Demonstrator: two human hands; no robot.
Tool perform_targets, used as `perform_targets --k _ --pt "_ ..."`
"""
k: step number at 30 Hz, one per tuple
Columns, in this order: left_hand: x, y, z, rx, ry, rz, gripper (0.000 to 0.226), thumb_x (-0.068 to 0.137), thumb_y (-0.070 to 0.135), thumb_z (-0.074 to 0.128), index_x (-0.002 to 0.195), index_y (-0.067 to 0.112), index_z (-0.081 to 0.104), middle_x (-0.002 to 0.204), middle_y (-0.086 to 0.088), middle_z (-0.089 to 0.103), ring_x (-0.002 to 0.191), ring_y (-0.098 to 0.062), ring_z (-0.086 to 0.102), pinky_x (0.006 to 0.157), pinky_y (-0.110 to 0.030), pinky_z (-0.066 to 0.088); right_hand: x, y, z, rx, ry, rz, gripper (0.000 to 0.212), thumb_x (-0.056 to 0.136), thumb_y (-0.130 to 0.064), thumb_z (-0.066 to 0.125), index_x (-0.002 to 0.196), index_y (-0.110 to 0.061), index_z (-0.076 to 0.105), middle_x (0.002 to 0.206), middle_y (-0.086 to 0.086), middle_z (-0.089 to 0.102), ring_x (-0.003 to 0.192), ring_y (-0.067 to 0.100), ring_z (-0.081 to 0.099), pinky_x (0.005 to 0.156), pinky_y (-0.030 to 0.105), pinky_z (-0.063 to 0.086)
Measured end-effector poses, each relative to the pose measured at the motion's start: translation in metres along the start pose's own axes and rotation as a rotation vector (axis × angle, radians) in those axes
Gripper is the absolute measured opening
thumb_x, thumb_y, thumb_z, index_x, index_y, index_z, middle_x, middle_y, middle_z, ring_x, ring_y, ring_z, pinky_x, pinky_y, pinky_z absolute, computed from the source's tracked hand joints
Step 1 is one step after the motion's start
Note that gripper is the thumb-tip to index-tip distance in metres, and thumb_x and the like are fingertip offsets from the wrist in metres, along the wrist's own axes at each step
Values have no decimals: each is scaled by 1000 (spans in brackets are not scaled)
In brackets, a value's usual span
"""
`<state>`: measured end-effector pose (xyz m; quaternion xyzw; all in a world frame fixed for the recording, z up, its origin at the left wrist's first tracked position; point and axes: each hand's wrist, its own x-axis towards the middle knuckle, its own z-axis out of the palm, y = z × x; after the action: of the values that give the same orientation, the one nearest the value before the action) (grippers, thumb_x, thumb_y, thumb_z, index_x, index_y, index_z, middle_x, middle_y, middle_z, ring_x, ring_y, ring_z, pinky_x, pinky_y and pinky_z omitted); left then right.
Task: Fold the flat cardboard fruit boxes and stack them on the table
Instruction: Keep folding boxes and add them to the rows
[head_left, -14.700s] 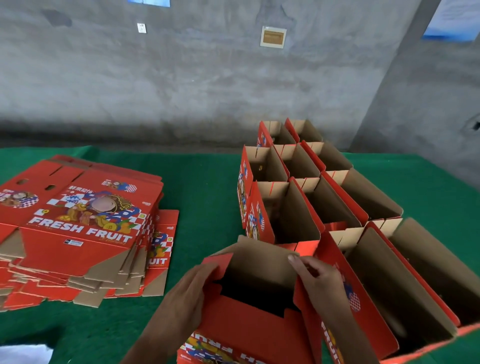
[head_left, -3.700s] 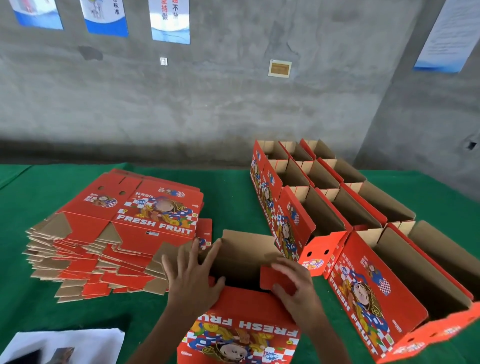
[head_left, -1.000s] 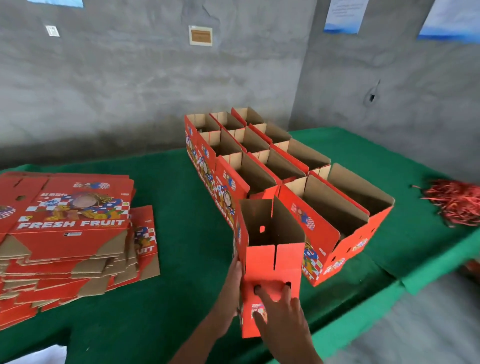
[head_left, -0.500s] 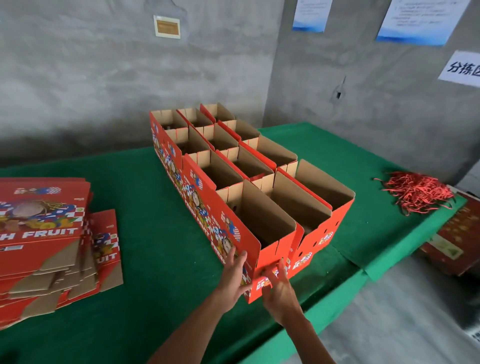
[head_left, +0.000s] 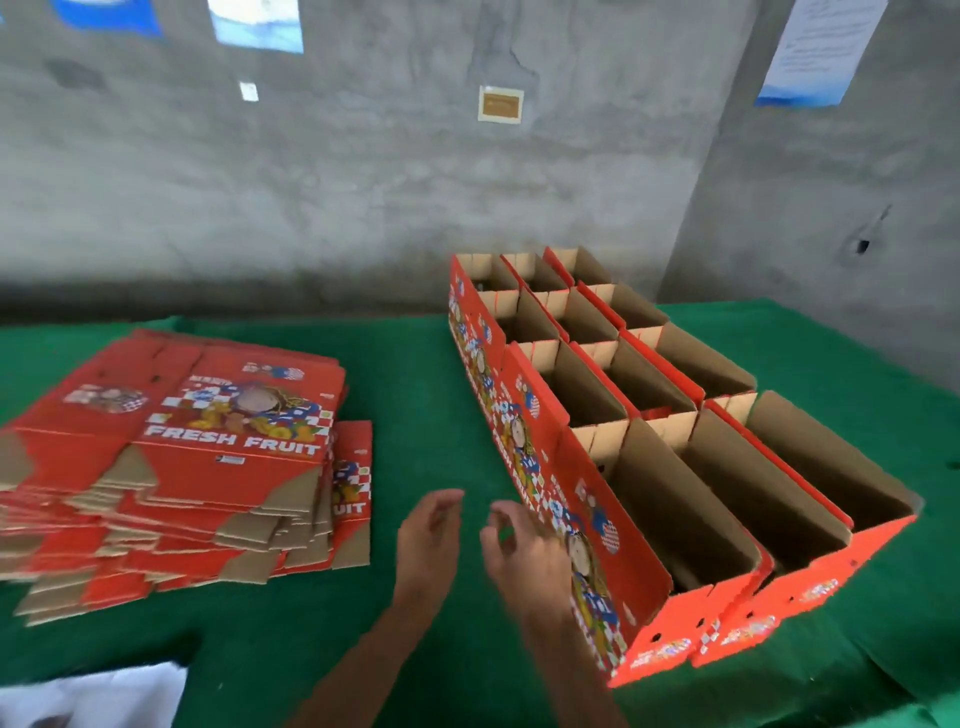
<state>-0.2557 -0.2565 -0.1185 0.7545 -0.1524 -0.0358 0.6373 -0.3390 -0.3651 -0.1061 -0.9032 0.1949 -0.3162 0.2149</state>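
Note:
A pile of flat red "FRESH FRUIT" cardboard boxes lies on the left of the green table. On the right stand several folded open-topped red boxes in rows; the newest box is at the near left corner. My left hand and my right hand hover over the cloth between the pile and the rows, fingers loosely curled, holding nothing. My right hand is just left of the newest box's printed side.
A grey concrete wall with posters runs behind the table. Something white lies at the near left edge. The table's near right edge drops off below the folded boxes.
Both hands have let go of the newest folded box, now standing in the row, and moved left toward the flat pile. The view has swung left.

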Motion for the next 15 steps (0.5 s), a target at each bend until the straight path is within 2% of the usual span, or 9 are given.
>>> perform_targets --k 3,4,6,8,11,13,15 --pt "29 -7 -81 227 145 90 20 101 10 60 119 15 68 121 1 67 107 -21 65 97 -44 56 30 -48 53 86 -229 25 27 100 -36 61 126 -29 69 122 -12 73 96 3 70 89 22 54" --pt "38 -13 -107 327 203 124 20 100 12 61 118 18 68 124 3 65 110 -19 62 98 -44 54 36 -64 71 122 -283 19 31 102 -36 58 131 -30 66 127 -13 70 100 3 68 92 22 51" --pt "50 -26 -158 540 337 166 28 94 14 67 121 19 68 129 2 62 118 -15 53 104 -46 49 44 -93 103 155 -349 -5 33 102 -36 60 134 -32 63 125 -16 69 95 -2 63 85 14 47" --pt "59 -39 -205 722 395 153 42 86 16 71 128 19 65 135 1 57 126 -21 51 111 -50 41 48 -125 131 199 -416 -21 32 102 -35 62 134 -32 63 121 -15 70 90 0 63 80 17 51" --pt "72 -55 -255 840 360 54 67 84 28 78 146 24 52 151 -5 47 142 -31 40 124 -53 19 47 -162 167 250 -501 12 31 103 -26 60 135 -27 63 126 -9 69 105 5 66 90 24 55" --pt "79 -68 -276 912 304 -74 89 85 50 77 158 28 32 164 -8 28 153 -32 22 126 -50 6 45 -179 185 238 -503 66 29 105 -25 57 132 -24 64 131 -6 64 115 10 62 97 26 53" --pt "85 -82 -288 986 237 -159 107 84 70 66 163 22 13 170 -8 10 157 -30 7 128 -49 3 45 -189 200 210 -488 158 23 105 -29 57 123 -19 65 125 2 62 108 16 63 89 30 57"
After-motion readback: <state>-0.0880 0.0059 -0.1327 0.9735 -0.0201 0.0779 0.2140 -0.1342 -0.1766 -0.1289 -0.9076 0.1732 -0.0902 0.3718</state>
